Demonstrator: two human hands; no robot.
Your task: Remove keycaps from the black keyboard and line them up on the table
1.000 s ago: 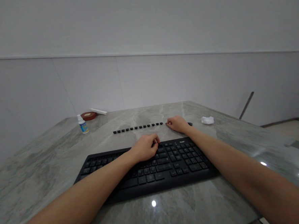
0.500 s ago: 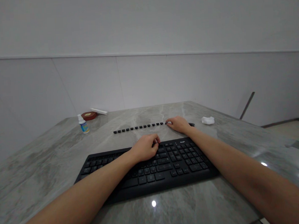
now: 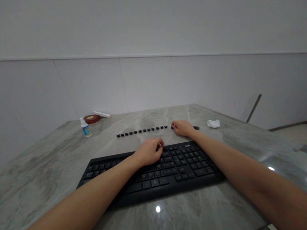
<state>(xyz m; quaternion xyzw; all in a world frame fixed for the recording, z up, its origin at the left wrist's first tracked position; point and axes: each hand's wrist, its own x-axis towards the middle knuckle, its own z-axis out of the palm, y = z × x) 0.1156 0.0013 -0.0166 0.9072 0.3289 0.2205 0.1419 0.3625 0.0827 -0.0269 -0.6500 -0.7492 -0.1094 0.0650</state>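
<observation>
A black keyboard lies in front of me on the grey marbled table. Over its top row rests my left hand, fingers curled and thumb close to the forefinger; whatever may be between them is hidden. Beyond the keyboard runs a row of small black keycaps, evenly spaced. At the right end of this row my right hand has its fingers closed on a keycap, which is mostly covered by the fingertips. A dark object shows partly behind the right wrist.
A spray bottle stands at the left, with a reddish-brown box and a white bar behind it. Right of my right hand lies a crumpled white tissue. The wall rises behind the table.
My right hand has shifted slightly to the right with the keycap at its fingertips, widening the gap to the row. My left hand has stayed in place.
</observation>
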